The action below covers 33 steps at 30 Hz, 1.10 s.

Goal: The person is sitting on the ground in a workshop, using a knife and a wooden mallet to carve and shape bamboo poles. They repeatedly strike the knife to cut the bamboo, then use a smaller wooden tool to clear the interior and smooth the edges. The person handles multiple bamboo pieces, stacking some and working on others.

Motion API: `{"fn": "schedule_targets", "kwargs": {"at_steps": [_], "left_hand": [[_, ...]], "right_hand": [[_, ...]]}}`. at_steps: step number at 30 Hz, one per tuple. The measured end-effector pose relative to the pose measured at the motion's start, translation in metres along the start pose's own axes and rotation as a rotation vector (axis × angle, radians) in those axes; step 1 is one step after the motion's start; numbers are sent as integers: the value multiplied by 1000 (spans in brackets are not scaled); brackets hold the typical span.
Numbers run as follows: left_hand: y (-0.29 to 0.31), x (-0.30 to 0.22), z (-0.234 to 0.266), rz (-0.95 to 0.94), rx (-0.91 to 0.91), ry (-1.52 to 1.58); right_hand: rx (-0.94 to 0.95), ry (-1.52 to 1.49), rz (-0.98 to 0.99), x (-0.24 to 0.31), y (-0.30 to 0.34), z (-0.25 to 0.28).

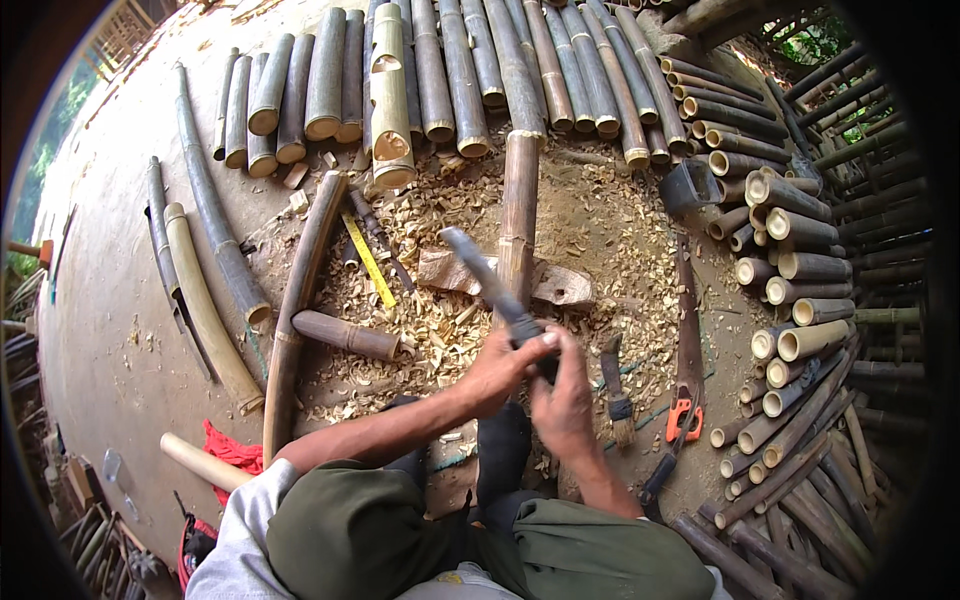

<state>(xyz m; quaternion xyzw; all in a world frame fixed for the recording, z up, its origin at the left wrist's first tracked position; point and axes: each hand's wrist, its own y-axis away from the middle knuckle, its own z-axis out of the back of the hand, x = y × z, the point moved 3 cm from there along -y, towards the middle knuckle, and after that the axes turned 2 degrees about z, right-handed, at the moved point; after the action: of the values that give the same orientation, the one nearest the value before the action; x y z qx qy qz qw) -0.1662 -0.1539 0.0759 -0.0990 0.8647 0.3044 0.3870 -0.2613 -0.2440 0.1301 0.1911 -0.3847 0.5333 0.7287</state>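
Both of my hands are closed around a knife (486, 280) with a straight grey blade and a dark handle. My left hand (503, 372) grips the handle, and my right hand (563, 405), slightly blurred, is wrapped around its lower end. The blade points up and to the left. Beneath it lies a long dark bamboo pole (518, 190), running away from me across a notched wooden block (563, 286). Neither hand touches the pole. The blade hides part of the block.
Pale shavings (450, 335) surround the block. Left lie a yellow ruler (368, 258) and a bamboo pole (300, 310); right, a brush (618, 405), an orange-handled saw (685, 415) and a black container (690, 186). Bamboo stacks (800, 290) line the right, and a carved bamboo piece (390, 100) lies ahead.
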Motion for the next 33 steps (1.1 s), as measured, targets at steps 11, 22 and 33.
{"fn": "schedule_targets", "kwargs": {"at_steps": [11,22,33], "left_hand": [[-19,-65,195,-245,-628,-526],[-19,-51,205,-110,-490,-676],[4,-169,195,-183,-384,-1140]], "right_hand": [[709,550,-1041,-109,197,57],[-16,-55,-548,-106,109,81],[229,-75,-437,-150,-260,29]]}}
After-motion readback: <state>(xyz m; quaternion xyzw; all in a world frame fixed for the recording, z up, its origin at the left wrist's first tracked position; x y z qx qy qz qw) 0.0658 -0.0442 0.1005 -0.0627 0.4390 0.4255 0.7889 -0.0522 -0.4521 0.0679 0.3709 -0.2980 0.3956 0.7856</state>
